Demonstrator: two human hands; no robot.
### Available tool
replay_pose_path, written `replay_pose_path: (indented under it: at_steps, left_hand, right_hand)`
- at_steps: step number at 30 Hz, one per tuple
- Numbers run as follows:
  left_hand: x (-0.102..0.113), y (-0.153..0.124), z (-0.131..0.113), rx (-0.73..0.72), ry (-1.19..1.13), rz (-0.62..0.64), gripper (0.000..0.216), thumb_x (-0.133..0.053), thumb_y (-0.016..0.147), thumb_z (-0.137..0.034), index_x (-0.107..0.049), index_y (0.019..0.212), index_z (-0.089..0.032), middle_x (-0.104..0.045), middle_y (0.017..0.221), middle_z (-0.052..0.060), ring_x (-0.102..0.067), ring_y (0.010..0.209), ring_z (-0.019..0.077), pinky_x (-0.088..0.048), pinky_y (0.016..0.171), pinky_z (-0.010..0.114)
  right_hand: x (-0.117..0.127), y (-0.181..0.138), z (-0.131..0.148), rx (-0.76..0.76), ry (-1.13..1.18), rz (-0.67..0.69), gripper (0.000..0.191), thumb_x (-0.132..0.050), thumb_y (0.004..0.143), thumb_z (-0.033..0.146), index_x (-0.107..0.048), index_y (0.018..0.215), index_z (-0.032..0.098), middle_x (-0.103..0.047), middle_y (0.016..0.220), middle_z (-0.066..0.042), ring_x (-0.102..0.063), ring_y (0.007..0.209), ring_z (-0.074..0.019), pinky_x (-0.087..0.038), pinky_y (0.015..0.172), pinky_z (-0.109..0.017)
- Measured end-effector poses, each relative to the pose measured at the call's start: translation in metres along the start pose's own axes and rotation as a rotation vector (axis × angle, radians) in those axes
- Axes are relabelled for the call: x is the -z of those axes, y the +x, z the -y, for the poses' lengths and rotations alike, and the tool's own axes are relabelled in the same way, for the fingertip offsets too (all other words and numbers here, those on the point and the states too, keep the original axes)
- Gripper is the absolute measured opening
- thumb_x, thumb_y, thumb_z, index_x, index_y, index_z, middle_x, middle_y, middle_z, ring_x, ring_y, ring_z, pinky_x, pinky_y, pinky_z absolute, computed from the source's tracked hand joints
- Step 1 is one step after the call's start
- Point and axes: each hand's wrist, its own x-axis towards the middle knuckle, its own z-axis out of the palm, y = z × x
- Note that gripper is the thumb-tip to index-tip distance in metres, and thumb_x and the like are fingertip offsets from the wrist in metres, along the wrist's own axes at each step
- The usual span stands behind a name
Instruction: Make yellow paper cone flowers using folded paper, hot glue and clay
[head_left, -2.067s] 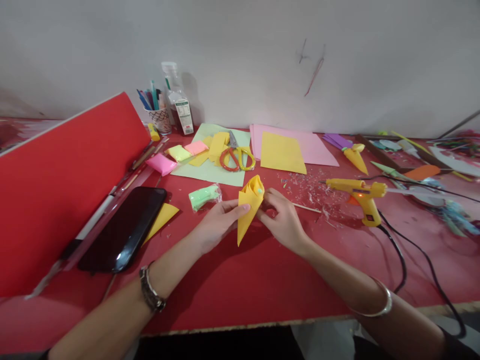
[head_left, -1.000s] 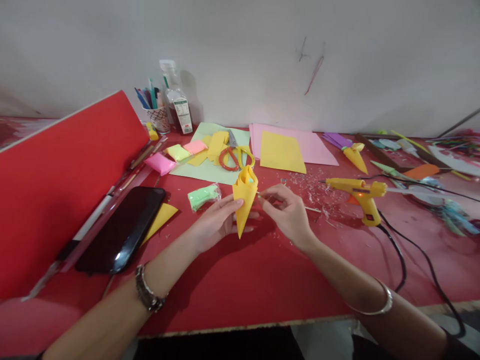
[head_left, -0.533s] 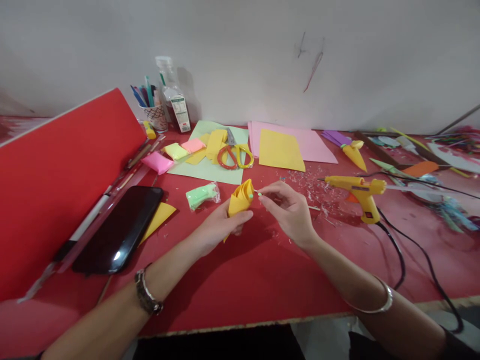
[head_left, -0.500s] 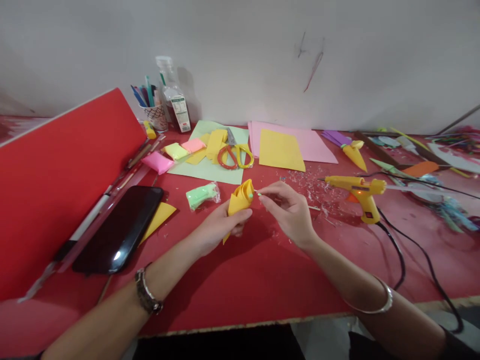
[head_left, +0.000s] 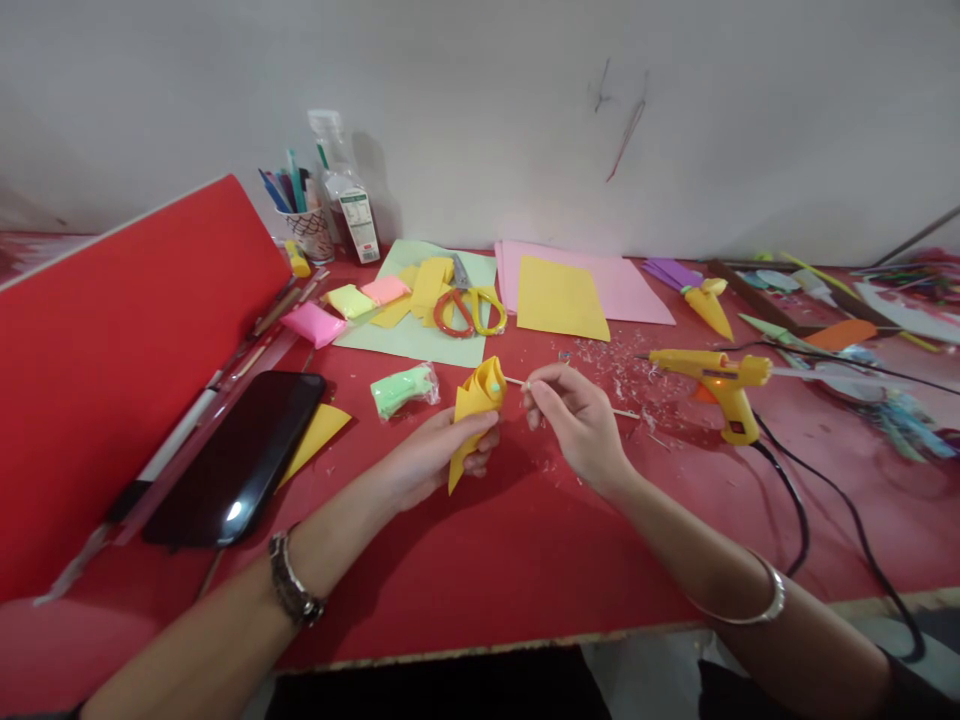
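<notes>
My left hand [head_left: 442, 445] grips a yellow paper cone [head_left: 471, 405], rolled in layers at its top and pointed at its lower end. A small pale green dab [head_left: 495, 389] sits on its upper right side. To the right of the cone, my right hand [head_left: 574, 415] pinches thumb against forefinger; a tiny pale bit shows at the tips, too small to name. A thin stick [head_left: 627, 414] passes behind that hand, its other end showing near the cone. Left of the cone lies a wrapped light green clay pack [head_left: 405, 390].
A yellow glue gun [head_left: 712, 378] with a lit orange light and black cord lies right. Scissors [head_left: 471, 311] and paper sheets [head_left: 562, 300] lie behind. A phone [head_left: 240, 455] and red board [head_left: 135, 370] are left; a bottle [head_left: 351, 205] stands at the wall.
My right hand's fingertips have drawn slightly away from the cone, and more of the stick shows between them. The cone is turned a little more upright in my left hand.
</notes>
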Motion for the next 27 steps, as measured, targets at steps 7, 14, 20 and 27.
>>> replay_pose_path:
  at_steps: [7,14,20,27]
  left_hand:
    - [-0.001,0.0,-0.002,0.006,-0.015,-0.036,0.019,-0.056,0.071,-0.028,-0.042,0.072,-0.016,-0.04,0.051,-0.008,-0.033,0.04,0.0018,-0.023,0.045,0.019]
    - [0.001,0.001,-0.001,0.0,-0.006,-0.025,0.018,-0.055,0.072,-0.028,-0.042,0.071,-0.016,-0.04,0.051,-0.008,-0.033,0.04,0.0015,-0.023,0.046,0.02]
    - [0.002,0.001,0.001,-0.024,-0.007,0.003,0.016,-0.054,0.073,-0.027,-0.046,0.079,-0.015,-0.04,0.051,-0.008,-0.033,0.041,0.002,-0.022,0.046,0.021]
    - [0.003,0.002,0.0,-0.02,-0.016,-0.013,0.015,-0.054,0.072,-0.026,-0.044,0.074,-0.014,-0.04,0.051,-0.007,-0.034,0.042,0.0022,-0.022,0.047,0.022]
  right_hand:
    - [-0.002,0.0,0.001,-0.087,0.069,0.028,0.005,-0.06,0.066,0.015,-0.056,0.069,0.018,-0.055,0.056,0.006,-0.052,0.045,-0.0044,-0.043,0.046,-0.018]
    - [0.001,0.002,-0.004,-0.168,0.21,-0.015,0.005,-0.058,0.07,0.019,-0.055,0.066,0.018,-0.061,0.059,0.005,-0.056,0.048,-0.0044,-0.046,0.05,-0.018]
    - [0.001,0.004,-0.007,-0.271,0.301,-0.024,0.009,-0.062,0.065,0.018,-0.064,0.073,0.019,-0.067,0.068,0.003,-0.062,0.061,-0.008,-0.05,0.063,-0.022]
    - [0.004,0.005,-0.014,-0.266,0.247,-0.053,0.013,-0.065,0.063,0.02,-0.068,0.076,0.023,-0.068,0.075,0.001,-0.06,0.066,-0.0083,-0.049,0.069,-0.025]
